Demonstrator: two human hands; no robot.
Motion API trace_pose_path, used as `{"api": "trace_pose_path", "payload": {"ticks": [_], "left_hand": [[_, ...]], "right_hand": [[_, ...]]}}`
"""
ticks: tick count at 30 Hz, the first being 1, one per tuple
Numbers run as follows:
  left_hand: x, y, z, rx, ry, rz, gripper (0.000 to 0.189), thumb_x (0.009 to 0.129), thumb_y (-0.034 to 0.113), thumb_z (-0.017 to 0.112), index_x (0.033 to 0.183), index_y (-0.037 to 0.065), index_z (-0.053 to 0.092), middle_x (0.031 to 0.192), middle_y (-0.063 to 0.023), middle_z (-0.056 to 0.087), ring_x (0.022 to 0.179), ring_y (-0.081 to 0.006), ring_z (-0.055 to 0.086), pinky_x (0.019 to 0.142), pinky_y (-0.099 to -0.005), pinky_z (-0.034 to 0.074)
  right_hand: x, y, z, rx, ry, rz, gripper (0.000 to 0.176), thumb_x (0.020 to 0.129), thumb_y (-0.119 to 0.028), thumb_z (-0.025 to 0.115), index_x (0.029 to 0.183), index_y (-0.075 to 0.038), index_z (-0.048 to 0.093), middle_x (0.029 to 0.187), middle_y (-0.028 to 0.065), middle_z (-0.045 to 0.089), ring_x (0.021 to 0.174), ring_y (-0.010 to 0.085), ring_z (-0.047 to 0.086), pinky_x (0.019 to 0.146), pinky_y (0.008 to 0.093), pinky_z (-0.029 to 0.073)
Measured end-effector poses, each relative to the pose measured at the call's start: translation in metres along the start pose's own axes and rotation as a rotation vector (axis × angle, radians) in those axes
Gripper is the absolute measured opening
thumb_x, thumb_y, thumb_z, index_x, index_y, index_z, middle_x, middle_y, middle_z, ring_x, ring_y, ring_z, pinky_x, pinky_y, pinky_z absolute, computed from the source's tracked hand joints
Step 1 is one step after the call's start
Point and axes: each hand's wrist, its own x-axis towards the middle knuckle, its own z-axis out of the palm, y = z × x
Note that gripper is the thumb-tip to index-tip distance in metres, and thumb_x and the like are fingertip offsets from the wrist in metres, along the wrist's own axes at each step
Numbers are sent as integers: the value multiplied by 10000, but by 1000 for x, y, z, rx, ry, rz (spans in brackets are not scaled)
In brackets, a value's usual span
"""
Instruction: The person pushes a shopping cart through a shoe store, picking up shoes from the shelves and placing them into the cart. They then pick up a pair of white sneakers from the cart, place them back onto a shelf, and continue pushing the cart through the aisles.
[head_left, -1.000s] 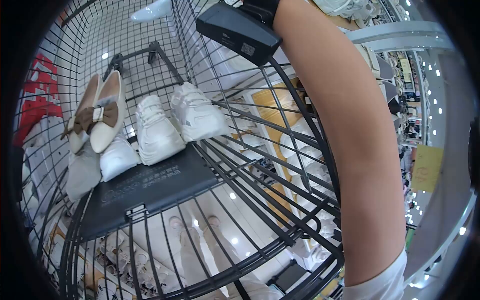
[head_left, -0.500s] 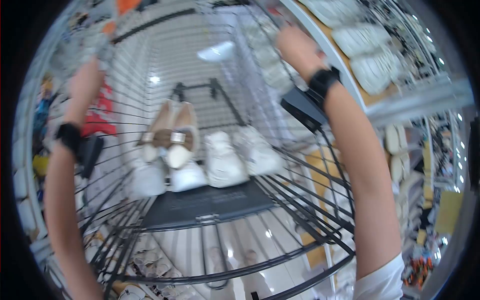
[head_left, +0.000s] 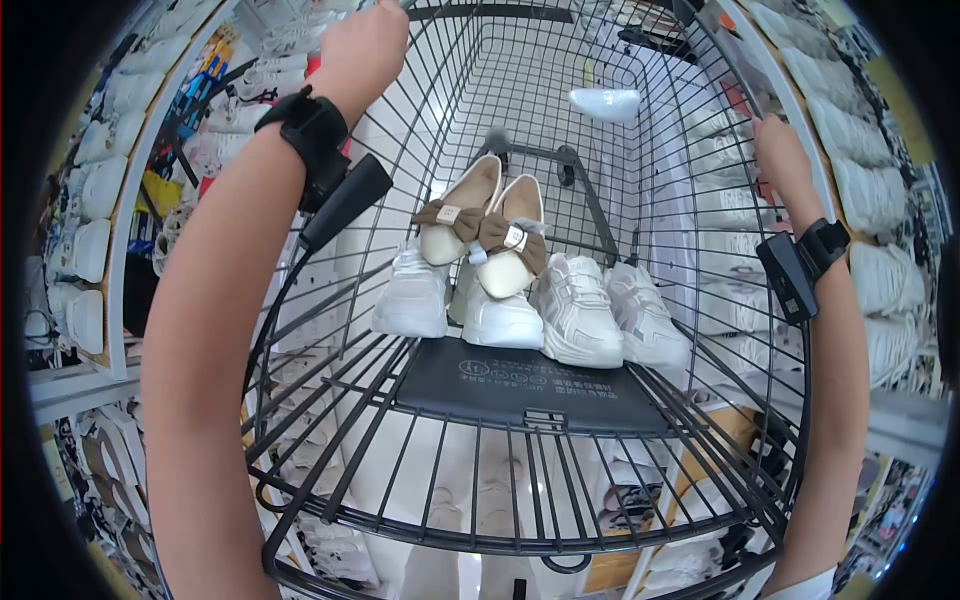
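A black wire shopping cart (head_left: 440,545) fills the middle of the view. My left hand (head_left: 365,50) is closed at the cart's upper left rim, its fingertips partly hidden. At the right rim, my right hand (head_left: 783,155) is closed round the wire edge. Inside, a pair of cream flats with brown bows (head_left: 510,240) lies on top of a pair of white sneakers (head_left: 500,320). Beside them stands another pair of chunky white sneakers (head_left: 583,310). A white, plastic-looking item (head_left: 605,104) lies farther up in the basket.
Shelves of white shoes (head_left: 870,200) line the right side, and more shoe shelves (head_left: 80,240) run along the left. A black printed panel (head_left: 530,390) is at the cart's near end. Pale floor shows through the wires.
The cart and its shoes have shifted right in the view, and the picture is sharper. My left hand now appears higher and farther right, my right hand lower and farther right.
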Motion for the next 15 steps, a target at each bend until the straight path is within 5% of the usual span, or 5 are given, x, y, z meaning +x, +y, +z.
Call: {"api": "trace_pose_path", "payload": {"ticks": [3, 5, 6, 10, 15], "left_hand": [[1, 0, 0, 28, 89, 64, 266, 758, 226, 603, 860, 8, 490, 733, -166, 613, 701, -299, 622, 569, -382, 497], [2, 4, -7, -65, -46, 2, 157, 724, 61, 518, 849, -18, 571, 702, -173, 611, 640, -328, 613, 561, -380, 494], [-6, 3, -5, -143, 181, 44, 80, 725, 43, 494, 771, -6, 538, 642, -180, 592, 620, -303, 614, 537, -384, 489], [0, 5, 7, -28, 309, 89, 95, 735, 82, 485, 724, 23, 558, 609, -150, 585, 559, -286, 605, 496, -361, 479], [3, 9, -2, -15, 203, -13, 123, 721, 73, 499, 713, 27, 613, 638, -156, 602, 598, -279, 619, 522, -365, 487]], "right_hand": [[8, 14, 6, -83, 25, -74, 291, 882, -207, 387, 856, 31, 551, 866, 232, 584, 824, 383, 566, 704, 447, 450], [10, 21, 11, -221, 82, -267, 282, 883, -189, 382, 842, 35, 547, 832, 229, 568, 782, 389, 563, 676, 455, 443], [12, 22, 11, -292, 100, -390, 278, 885, -183, 381, 830, 35, 545, 800, 229, 551, 748, 388, 561, 652, 458, 437], [17, 42, 23, -162, 115, -264, 346, 896, -241, 370, 806, 54, 527, 770, 267, 554, 754, 437, 526, 671, 488, 405], [15, 42, 20, -115, 121, -192, 394, 899, -286, 361, 785, 59, 514, 759, 293, 550, 786, 454, 518, 703, 499, 394]]}}
